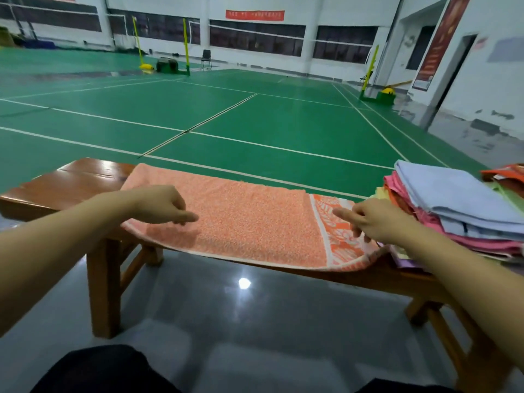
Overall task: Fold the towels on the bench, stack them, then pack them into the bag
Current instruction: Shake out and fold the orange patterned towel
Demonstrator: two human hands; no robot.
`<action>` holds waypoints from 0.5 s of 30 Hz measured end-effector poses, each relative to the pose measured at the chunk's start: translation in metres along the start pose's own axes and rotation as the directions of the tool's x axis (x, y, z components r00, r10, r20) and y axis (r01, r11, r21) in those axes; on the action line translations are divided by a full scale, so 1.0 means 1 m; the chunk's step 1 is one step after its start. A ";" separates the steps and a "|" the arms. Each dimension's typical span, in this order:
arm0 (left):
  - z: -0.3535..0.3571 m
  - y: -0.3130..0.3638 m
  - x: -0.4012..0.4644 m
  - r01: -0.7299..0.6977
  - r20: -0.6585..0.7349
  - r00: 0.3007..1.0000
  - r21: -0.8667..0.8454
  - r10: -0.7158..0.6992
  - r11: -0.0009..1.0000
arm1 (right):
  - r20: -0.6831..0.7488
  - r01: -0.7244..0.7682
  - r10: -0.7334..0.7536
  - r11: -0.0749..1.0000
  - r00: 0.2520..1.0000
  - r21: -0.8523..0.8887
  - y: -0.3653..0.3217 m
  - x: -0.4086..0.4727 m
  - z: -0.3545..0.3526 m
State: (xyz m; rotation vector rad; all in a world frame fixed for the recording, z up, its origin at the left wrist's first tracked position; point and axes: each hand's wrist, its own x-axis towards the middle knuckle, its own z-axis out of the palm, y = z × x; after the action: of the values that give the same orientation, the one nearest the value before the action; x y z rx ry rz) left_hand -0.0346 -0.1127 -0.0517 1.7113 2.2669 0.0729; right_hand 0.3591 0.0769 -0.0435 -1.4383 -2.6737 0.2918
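Centre frame, an orange towel (pixel 249 219) lies spread flat along the wooden bench (pixel 71 180), its near edge hanging just over the bench's front lip. A patterned band runs across its right end, and that lower right corner curls off the edge.

Left hand (pixel 161 205) comes in from the left of the frame, over the towel's left part, fingers loosely extended and pointing right. It holds nothing; whether the fingertips actually touch the cloth, hard to tell, though its shadow sits right beneath.

Right hand (pixel 368 219) enters from the lower right, over the patterned band. Index finger points left, the others bend down toward the towel's right end. No clear pinch on the cloth from here; contact with the band can't be confirmed.

Far right of the frame, a stack (pixel 459 205) of folded towels sits on the bench, a pale blue one on top, pinks and oranges under it, just beside the right hand.

Behind, across the upper frame, a green court (pixel 255 117) with white lines.
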 end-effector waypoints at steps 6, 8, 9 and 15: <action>0.044 0.138 0.052 -0.344 -0.178 0.933 -0.189 0.312 0.920 | -0.044 -0.199 0.207 0.969 0.977 0.147 0.011 0.052 0.001; 0.060 0.184 0.066 -0.428 -0.230 0.898 -0.270 0.374 0.862 | -0.069 -0.212 0.217 0.974 0.974 0.077 0.011 0.066 0.003; 0.068 0.202 0.073 -0.462 -0.260 0.881 -0.287 0.396 0.839 | -0.074 -0.208 0.212 0.977 0.975 0.052 0.012 0.072 0.006; 0.111 0.222 0.113 -0.342 -0.247 0.908 0.029 0.338 0.939 | -0.056 -0.059 0.071 0.980 0.996 0.189 0.020 0.092 0.056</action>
State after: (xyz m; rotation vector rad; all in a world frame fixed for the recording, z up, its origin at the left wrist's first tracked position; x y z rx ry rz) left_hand 0.1741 0.0437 -0.1323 2.1791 2.0905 0.3999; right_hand 0.3150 0.1571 -0.1038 -1.4536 -2.4784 0.4817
